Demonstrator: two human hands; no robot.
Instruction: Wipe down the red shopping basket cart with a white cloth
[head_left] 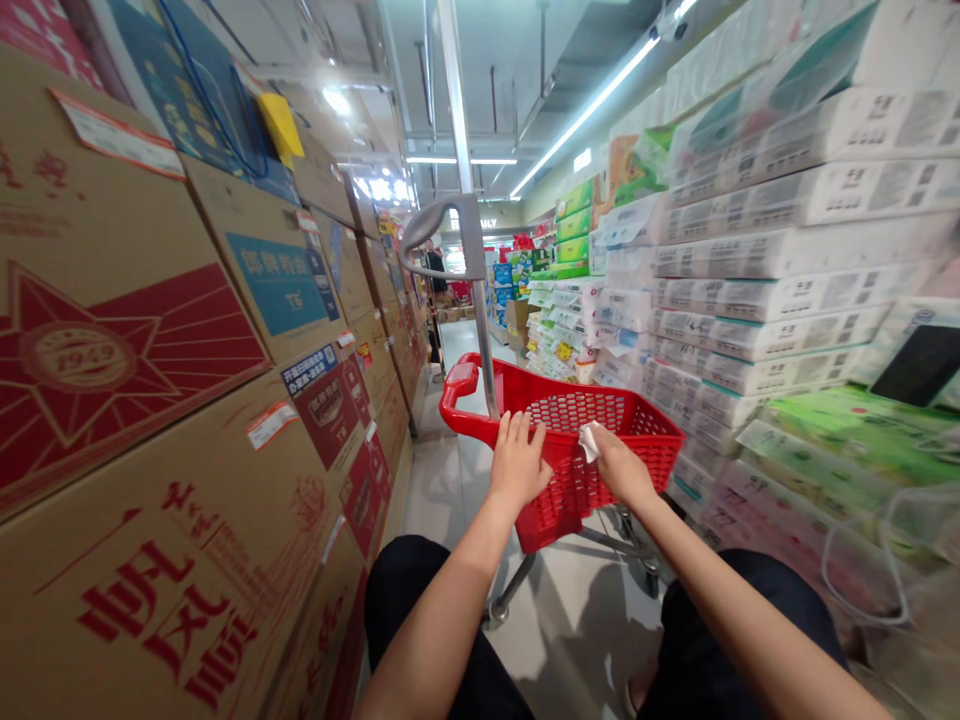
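Left hand (517, 462): fingers extended, laid flat at the near rim of the red basket (562, 485), left of the right hand. Right hand (621, 470): fingers drawn narrow, holding a crumpled white tissue (590, 440) at the same near side. The basket sits on a wheeled frame (619, 545) in mid-aisle, before the person's knees. A metal pole (484, 350) with a grey handle (471, 235) rises at its left. Cartons (225, 430) are stacked at left, white packs (765, 300) at right.

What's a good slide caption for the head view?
Left hand on a red cart, right hand holding white tissue or cloth at its side, cardboard boxes alongside.
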